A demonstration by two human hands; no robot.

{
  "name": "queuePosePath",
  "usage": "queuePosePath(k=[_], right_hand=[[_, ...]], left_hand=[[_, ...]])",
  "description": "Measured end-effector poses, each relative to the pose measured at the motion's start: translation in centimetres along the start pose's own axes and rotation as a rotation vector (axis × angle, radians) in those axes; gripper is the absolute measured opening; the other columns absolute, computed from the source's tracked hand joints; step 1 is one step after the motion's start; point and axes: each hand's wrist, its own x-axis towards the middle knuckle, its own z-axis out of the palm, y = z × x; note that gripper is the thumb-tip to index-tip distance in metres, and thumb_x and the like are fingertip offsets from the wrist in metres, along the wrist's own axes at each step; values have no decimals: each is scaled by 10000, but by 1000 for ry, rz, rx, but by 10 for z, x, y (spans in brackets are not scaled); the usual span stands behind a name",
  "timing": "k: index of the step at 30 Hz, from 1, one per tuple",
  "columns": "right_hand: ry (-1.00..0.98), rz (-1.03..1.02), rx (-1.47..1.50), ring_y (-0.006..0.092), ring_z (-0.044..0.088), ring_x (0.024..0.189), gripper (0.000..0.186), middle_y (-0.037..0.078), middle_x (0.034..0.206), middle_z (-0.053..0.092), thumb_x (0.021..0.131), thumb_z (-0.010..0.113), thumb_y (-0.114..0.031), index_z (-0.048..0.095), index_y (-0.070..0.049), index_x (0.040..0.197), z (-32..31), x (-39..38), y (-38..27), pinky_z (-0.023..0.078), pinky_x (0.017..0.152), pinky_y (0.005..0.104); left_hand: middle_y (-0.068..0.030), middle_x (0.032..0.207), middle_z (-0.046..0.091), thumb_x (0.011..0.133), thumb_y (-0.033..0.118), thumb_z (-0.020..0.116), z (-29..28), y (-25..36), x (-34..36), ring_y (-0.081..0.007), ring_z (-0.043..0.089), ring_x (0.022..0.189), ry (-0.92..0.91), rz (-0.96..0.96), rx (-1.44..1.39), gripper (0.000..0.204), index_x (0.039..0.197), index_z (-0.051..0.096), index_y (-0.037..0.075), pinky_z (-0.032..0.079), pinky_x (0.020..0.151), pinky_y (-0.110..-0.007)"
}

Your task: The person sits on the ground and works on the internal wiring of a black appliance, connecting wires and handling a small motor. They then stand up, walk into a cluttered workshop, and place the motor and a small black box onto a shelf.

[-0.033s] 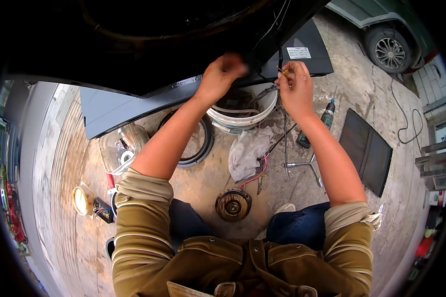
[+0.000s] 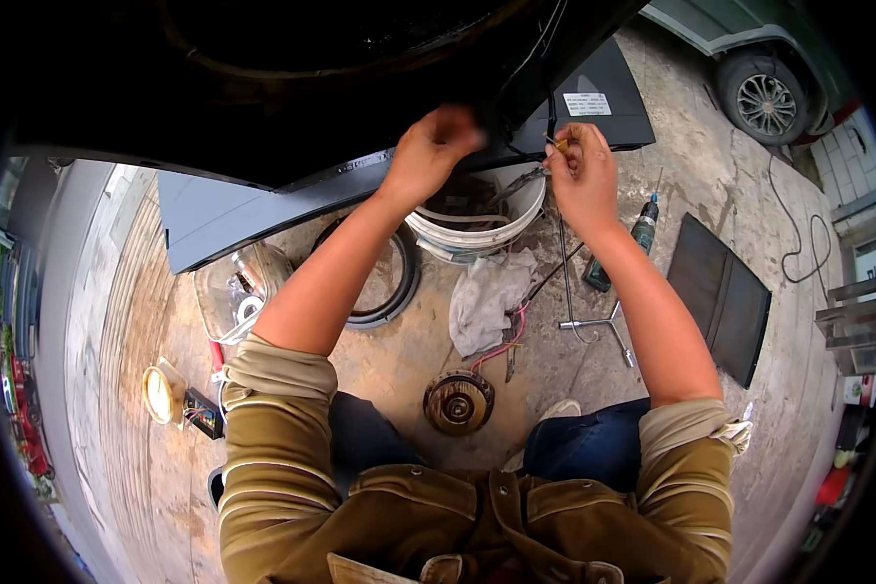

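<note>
My right hand (image 2: 586, 180) is closed, thumb and fingers pinching a thin dark wire (image 2: 563, 253) with a small yellowish piece at the fingertips. The wire hangs below the hand toward the floor. My left hand (image 2: 426, 161) reaches to the lower edge of a large black metal housing (image 2: 292, 117); its fingertips are dark and smeared, so what they touch is hidden. More thin wires (image 2: 552, 39) come down the housing's right side. Beneath both hands stands a white bucket (image 2: 477, 241) with dark things inside.
On the floor lie a round motor (image 2: 459, 402) with pink leads, a white rag (image 2: 487, 302), a black ring (image 2: 409, 277), a cordless drill (image 2: 642, 234), a T-handle wrench (image 2: 613, 329) and a dark panel (image 2: 720, 297). A clear tub (image 2: 209, 297) is at left, a car wheel (image 2: 767, 100) far right.
My right hand has shifted very slightly to the right, and the hanging wire's lower end has swung a little right with it. My left hand looks still.
</note>
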Motion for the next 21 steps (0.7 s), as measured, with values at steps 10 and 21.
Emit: queuePosePath(k=[10, 21], right_hand=[[-410, 479, 714, 152, 631, 802, 176, 76, 854, 605, 768, 652, 21, 540, 0, 903, 18, -25, -32, 482, 662, 221], [-363, 333, 628, 91, 591, 832, 147, 40, 858, 580, 756, 630, 84, 524, 21, 835, 60, -50, -33, 491, 758, 210]], left_hand=[[-46, 1062, 561, 797, 21, 622, -29, 55, -56, -109, 576, 821, -267, 346, 320, 310, 1103, 574, 39, 481, 721, -238], [-35, 653, 591, 856, 201, 597, -20, 15, -45, -88, 553, 605, -63, 195, 375, 211, 814, 607, -6, 447, 556, -233]])
